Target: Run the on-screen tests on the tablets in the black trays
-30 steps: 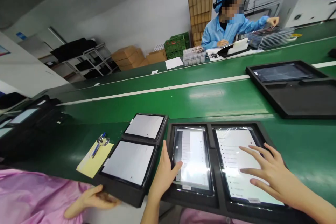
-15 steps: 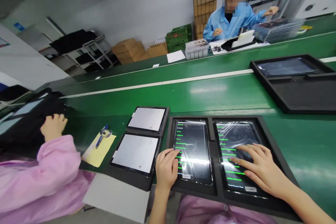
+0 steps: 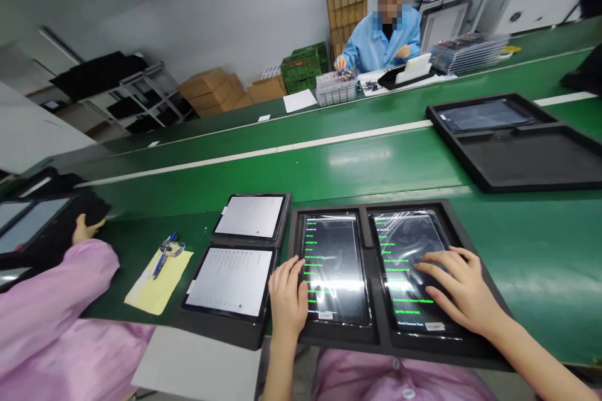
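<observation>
The left hand (image 3: 286,297) sits with its fingers pressed together, the tips resting at the left edge of a tablet (image 3: 335,269) and pinching nothing. The right hand (image 3: 458,288) is loosely spread, its fingertips (image 3: 426,267) down on the screen of a second tablet (image 3: 409,244). Both tablets lie side by side in a black foam tray (image 3: 376,341), their dark screens showing lists of green text under glossy film. Left of the tray are two tablets with white screens (image 3: 230,282) in black cases, then a yellow pad (image 3: 157,282) with a blue pen (image 3: 160,266) on it. Farther left, a co-worker's hand (image 3: 87,229) in a pink sleeve (image 3: 61,282) touches a black case. Beyond the tray, a green conveyor belt (image 3: 329,169) carries a black tray (image 3: 512,163) with a dark tablet (image 3: 482,115), and past that a person in a blue smock (image 3: 383,41) reaches toward a clear bin of small parts (image 3: 336,88).
</observation>
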